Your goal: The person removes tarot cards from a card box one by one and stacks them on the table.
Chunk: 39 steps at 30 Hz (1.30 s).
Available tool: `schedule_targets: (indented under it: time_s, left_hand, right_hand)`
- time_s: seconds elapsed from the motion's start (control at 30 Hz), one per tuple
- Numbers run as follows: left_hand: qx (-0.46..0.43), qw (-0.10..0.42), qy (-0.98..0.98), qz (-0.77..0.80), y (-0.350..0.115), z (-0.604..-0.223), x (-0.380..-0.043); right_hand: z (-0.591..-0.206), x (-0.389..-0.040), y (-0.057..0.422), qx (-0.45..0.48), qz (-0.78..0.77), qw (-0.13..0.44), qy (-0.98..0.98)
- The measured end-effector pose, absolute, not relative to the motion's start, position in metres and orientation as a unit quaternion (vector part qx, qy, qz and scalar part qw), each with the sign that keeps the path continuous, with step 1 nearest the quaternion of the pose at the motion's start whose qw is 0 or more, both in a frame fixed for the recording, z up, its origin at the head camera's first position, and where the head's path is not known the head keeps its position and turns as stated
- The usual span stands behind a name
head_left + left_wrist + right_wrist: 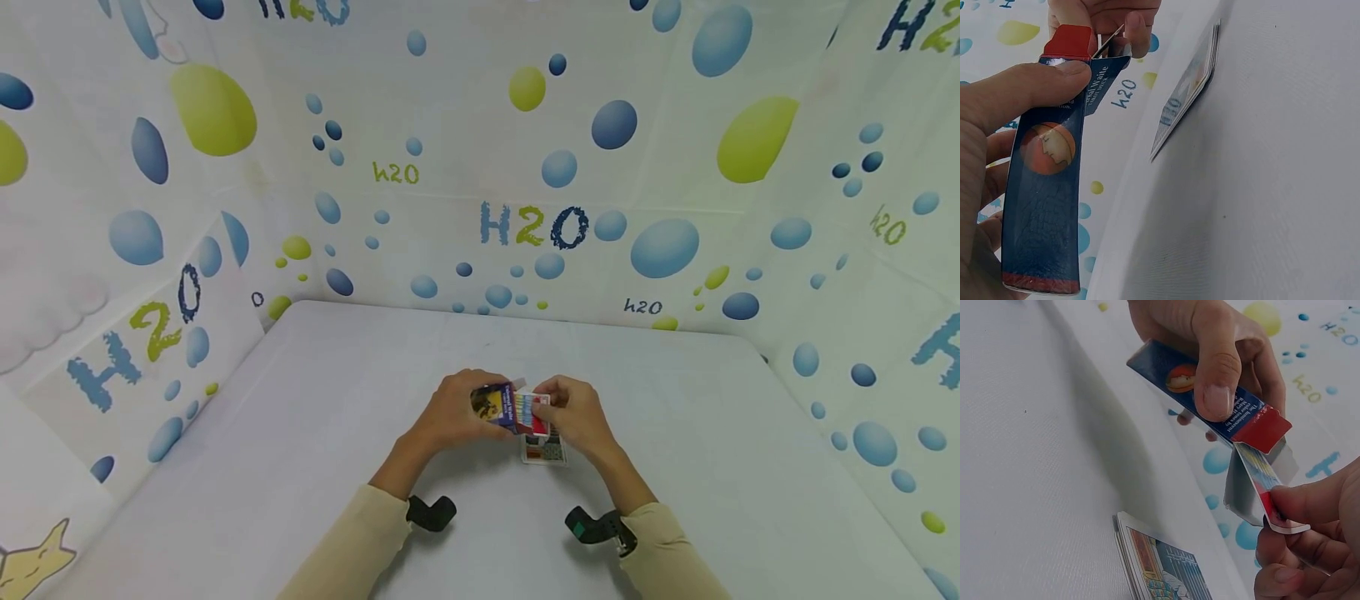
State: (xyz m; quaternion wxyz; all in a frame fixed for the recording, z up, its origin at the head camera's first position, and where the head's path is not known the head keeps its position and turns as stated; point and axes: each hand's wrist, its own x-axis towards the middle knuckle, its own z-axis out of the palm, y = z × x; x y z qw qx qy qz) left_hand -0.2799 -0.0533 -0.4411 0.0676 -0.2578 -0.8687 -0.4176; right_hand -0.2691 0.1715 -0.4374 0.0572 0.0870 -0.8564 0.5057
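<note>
My left hand (457, 412) grips a dark blue tarot card box (1047, 200) with red flaps, its thumb across the narrow side. The box's end is open toward my right hand (573, 412). Between thumb and fingers, that hand pinches a card (1260, 478) that sticks partly out of the box; it has a white border and a red area. Whether more cards are inside the box cannot be seen. Under the hands, a small stack of picture cards (1169, 565) lies on the white table (315, 400).
Black wrist cameras sit on both forearms, one on the left (432, 513) and one on the right (596, 527). White cloth walls (450, 100) with blue and green drops and "H2O" lettering rise behind and beside the table.
</note>
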Motion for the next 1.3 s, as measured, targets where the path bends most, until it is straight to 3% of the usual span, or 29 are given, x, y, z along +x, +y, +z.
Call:
schedule_targets:
  time_s: [1.3]
  left_hand:
    - [-0.211, 0.089, -0.871, -0.434, -0.065, -0.442, -0.287]
  right_hand:
    - [-0.432, -0.271, 0.180, 0.043, 0.543, 0.070, -0.835]
